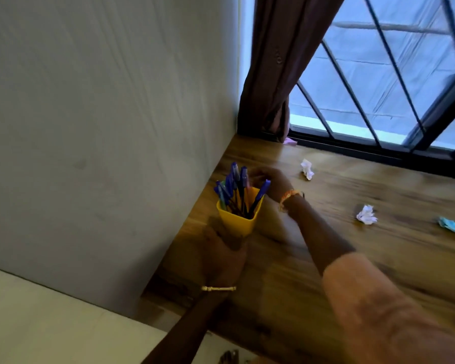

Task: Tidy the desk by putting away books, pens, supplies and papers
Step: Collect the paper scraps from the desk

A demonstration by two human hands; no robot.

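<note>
Yellow pen cup (237,222) gripped low by left hand (225,256) to steady it, right hand (269,179) behind pens (237,187), its grasp impossible to tell, crumpled papers (366,214) on bench (326,258).

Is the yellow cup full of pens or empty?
Full. Many blue pens stick up out of the cup, which the left hand holds.

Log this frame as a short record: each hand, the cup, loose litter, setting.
left hand: grips the yellow cup from below
right hand: behind the pens, at their tops; grip unclear
cup: holds blue-capped pens, near the wall corner
litter: two white paper balls, one blue wad
setting: wooden desk by a barred window
</note>
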